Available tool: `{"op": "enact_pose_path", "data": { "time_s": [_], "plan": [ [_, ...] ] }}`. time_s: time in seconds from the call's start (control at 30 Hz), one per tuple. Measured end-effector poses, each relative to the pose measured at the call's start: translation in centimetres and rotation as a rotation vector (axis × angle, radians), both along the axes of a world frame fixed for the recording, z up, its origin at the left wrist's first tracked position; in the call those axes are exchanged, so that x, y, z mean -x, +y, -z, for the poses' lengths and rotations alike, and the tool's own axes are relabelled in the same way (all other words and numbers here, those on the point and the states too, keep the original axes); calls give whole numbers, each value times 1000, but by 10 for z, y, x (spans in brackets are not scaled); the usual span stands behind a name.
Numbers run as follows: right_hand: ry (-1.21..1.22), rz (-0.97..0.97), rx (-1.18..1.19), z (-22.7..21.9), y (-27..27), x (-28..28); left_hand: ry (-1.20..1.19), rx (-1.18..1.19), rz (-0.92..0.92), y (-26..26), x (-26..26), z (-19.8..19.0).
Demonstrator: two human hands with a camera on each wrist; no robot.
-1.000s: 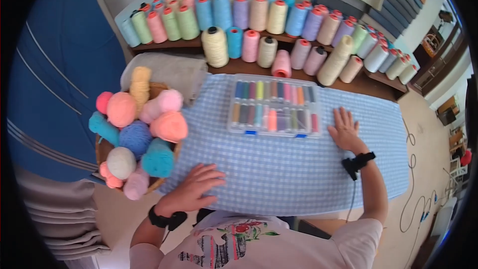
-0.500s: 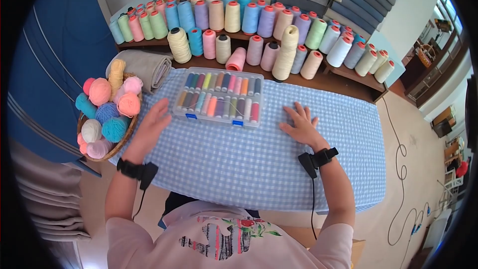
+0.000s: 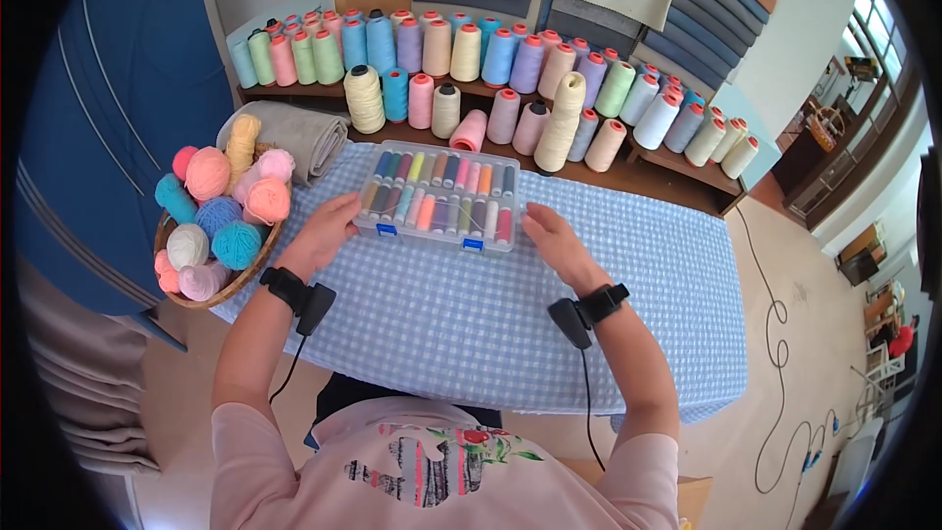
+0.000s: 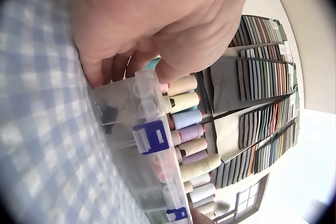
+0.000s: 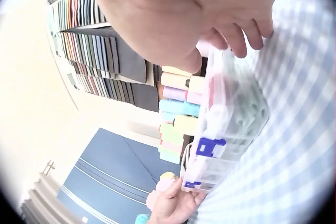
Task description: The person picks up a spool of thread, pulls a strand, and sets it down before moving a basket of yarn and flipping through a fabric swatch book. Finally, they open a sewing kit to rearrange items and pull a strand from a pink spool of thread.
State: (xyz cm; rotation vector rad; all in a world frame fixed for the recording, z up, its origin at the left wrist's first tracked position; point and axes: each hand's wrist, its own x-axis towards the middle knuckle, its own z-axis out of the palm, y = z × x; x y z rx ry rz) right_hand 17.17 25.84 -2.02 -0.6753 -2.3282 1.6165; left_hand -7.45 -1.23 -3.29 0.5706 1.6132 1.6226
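A clear plastic box point(image 3: 446, 236) with two rows of colourful thread spools lies on the blue checked cloth point(image 3: 471, 324); blue latches face the person. My left hand point(image 3: 329, 231) grips its left end, the thumb at the lid's corner and the fingers bent down the side, as the left wrist view shows. At the opposite end is my right hand point(image 3: 561, 247), its fingers point(image 5: 237, 40) fairly straight beside the box wall and the thumb close to the upper edge. Fingertips of the left hand are partly hidden behind the box.
A wicker basket point(image 3: 245, 280) of yarn balls stands left of the box, by a folded grey cloth point(image 3: 304, 137). Behind, several thread cones point(image 3: 466, 51) line a brown stepped rack point(image 3: 677, 177). Fabric swatches point(image 3: 711, 15) hang on the wall. A cable point(image 3: 782, 334) runs over the floor at right.
My left hand has come forward from the table's front edge to the box's left end. My right hand has lifted off the cloth and moved left to its right end. The head view has shifted.
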Motion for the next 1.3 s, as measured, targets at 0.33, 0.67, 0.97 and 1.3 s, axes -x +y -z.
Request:
{"op": "enact_pose_path", "data": {
  "time_s": [0.33,0.67,0.97,1.3],
  "plan": [
    [254,211,448,-41,-20,-17,114,-47,92,-5,-38,-30],
    [64,328,348,-30,-50,-78,247,-97,218,-7,-72,-16],
    [11,63,330,-18,-30,-101,157,-14,190,-21,-67,-6],
    [-94,73,-308,-55,47,-62,71,-198,93,23,-60,-20]
  ]
}}
